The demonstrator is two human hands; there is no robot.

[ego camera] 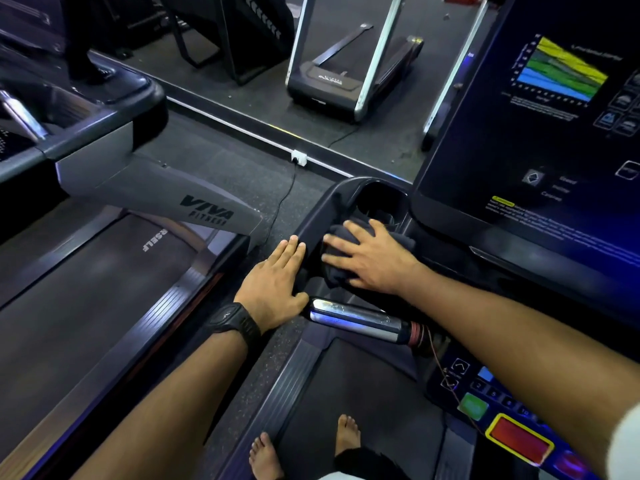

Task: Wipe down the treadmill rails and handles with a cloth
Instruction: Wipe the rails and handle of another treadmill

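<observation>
A dark cloth (334, 271) lies bunched on the black console tray (349, 195) of the treadmill, just below the cup holder. My right hand (369, 256) presses flat on the cloth with spread fingers. My left hand (277, 287), with a black watch at the wrist, rests with straight fingers on the tray's left edge, right beside the cloth. A chrome handle bar (356, 320) runs to the right just below both hands.
The console screen (540, 109) stands at the right, with a button panel and a red stop button (517, 439) lower right. A second treadmill (114, 244) is at the left. My bare feet stand on the belt (363, 382) and side rail.
</observation>
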